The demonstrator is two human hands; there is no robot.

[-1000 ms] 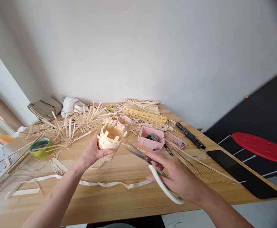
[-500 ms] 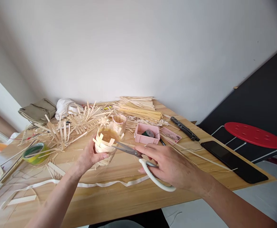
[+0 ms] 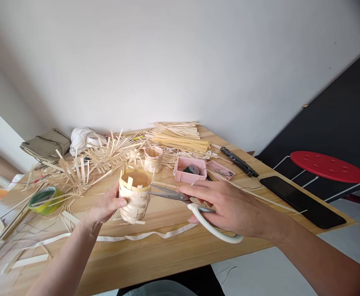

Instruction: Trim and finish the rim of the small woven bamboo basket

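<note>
Woven wood-strip basket [image 3: 135, 197], upright in the closed, curled left hand [image 3: 107, 203], above the front middle of the table, its base apparently at or just above the wood; walls interlaced for most of their height; several strip ends stand proud of the rim and others jut near the base, so these ends remain untrimmed or unfolded; right hand [image 3: 232, 209] closed through the white loop handles of the scissors [image 3: 167, 194], blades slightly parted, tips just beside the basket wall, not visibly cutting; a smaller woven cup [image 3: 153, 159] stands behind, near a pink plastic tray [image 3: 180, 174] holding a dark green spool [image 3: 192, 169]; a fringed woven strip panel [image 3: 112, 158] and bundled pale strips [image 3: 180, 142] lie further back; the wooden table [image 3: 167, 255] also bears a green-and-yellow tape roll [image 3: 42, 200], a long white strip [image 3: 145, 235], a black-handled tool [image 3: 238, 161] and a black slab, possibly a phone [image 3: 301, 201]; a khaki bag [image 3: 45, 146] and white cloth [image 3: 84, 139] sit at the far edge against a white wall [image 3: 180, 61]; a red stool [image 3: 329, 161] stands to the right.
</note>
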